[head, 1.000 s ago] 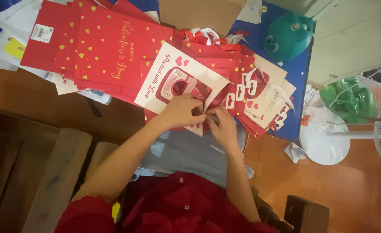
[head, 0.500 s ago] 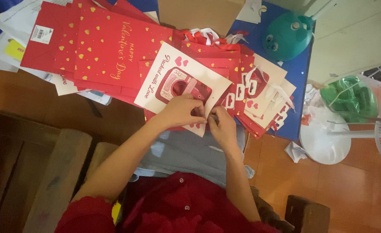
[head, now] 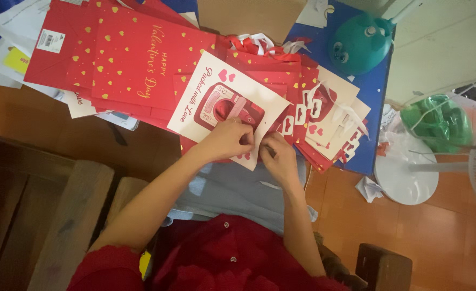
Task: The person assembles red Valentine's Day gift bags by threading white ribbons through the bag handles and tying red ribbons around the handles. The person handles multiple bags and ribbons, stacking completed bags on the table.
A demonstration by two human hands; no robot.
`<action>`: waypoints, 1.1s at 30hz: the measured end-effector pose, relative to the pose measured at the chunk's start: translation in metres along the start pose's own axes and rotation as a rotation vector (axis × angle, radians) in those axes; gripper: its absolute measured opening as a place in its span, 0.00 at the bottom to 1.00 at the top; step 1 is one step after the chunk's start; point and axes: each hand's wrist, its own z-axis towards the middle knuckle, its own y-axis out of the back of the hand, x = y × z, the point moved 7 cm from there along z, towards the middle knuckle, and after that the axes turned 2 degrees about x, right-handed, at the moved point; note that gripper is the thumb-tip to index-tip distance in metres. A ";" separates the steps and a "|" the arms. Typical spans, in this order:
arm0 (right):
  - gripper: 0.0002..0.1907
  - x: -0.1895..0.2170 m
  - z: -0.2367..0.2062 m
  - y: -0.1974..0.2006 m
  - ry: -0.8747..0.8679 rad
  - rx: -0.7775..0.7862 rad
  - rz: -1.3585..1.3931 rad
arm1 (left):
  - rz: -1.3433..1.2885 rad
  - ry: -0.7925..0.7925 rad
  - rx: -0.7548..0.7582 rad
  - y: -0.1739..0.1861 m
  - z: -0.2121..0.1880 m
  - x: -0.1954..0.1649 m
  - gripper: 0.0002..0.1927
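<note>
Left hand (head: 228,139) pressed flat-knuckled on the near edge of a cream gift bag (head: 224,105) printed with a red camera, fingers curled tight and pinching that edge; right hand (head: 277,156) just beside it, fingers bent narrow on the same corner, possibly gripping a small tab, too hidden to tell; bag lying flat atop a fanned stack of similar bags (head: 324,116), white ribbon handles (head: 257,42) poking out; larger red gift bags with gold hearts (head: 125,59) to the left; teal round toy (head: 359,43) on the blue table (head: 375,102); green plastic bag (head: 437,121) on the floor, contents unclear.
</note>
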 end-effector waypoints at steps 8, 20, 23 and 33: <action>0.05 0.008 -0.002 0.001 0.122 -0.045 0.013 | -0.002 0.007 0.043 0.003 0.000 -0.004 0.08; 0.10 0.007 -0.004 0.001 0.115 -0.080 0.023 | -0.004 0.083 -0.049 0.005 0.000 -0.007 0.15; 0.07 0.008 -0.001 0.005 0.104 -0.131 0.038 | 0.015 -0.001 -0.056 0.002 0.002 -0.003 0.15; 0.08 0.040 0.036 0.050 0.108 -0.283 0.064 | -0.055 0.062 -0.003 0.001 0.004 0.003 0.13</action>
